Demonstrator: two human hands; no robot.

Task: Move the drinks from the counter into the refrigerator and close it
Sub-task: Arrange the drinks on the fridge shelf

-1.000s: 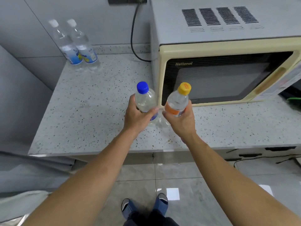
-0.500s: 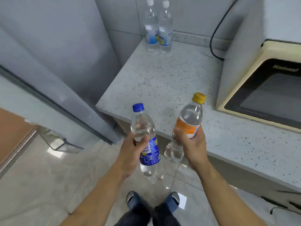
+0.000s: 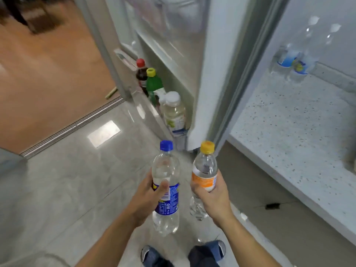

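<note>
My left hand (image 3: 147, 197) grips a clear bottle with a blue cap and blue label (image 3: 166, 187). My right hand (image 3: 212, 195) grips a clear bottle with a yellow cap and orange label (image 3: 204, 170). Both bottles are upright over the floor, just in front of the open refrigerator door (image 3: 210, 78). The door's lower shelf holds a white-capped bottle (image 3: 174, 112), a green bottle with a yellow cap (image 3: 154, 83) and a dark bottle with a red cap (image 3: 141, 72). Two clear bottles (image 3: 300, 54) stand at the back of the counter (image 3: 289, 132).
The speckled counter runs along the right, its edge close to my right arm. Grey floor tiles (image 3: 67, 180) lie to the left, with a brown floor (image 3: 48, 74) beyond a metal threshold strip. My feet (image 3: 183, 255) show at the bottom.
I have turned left from the counter and microwave toward the refrigerator, carrying both bottles off the counter. The open door and its shelf of bottles have come into view.
</note>
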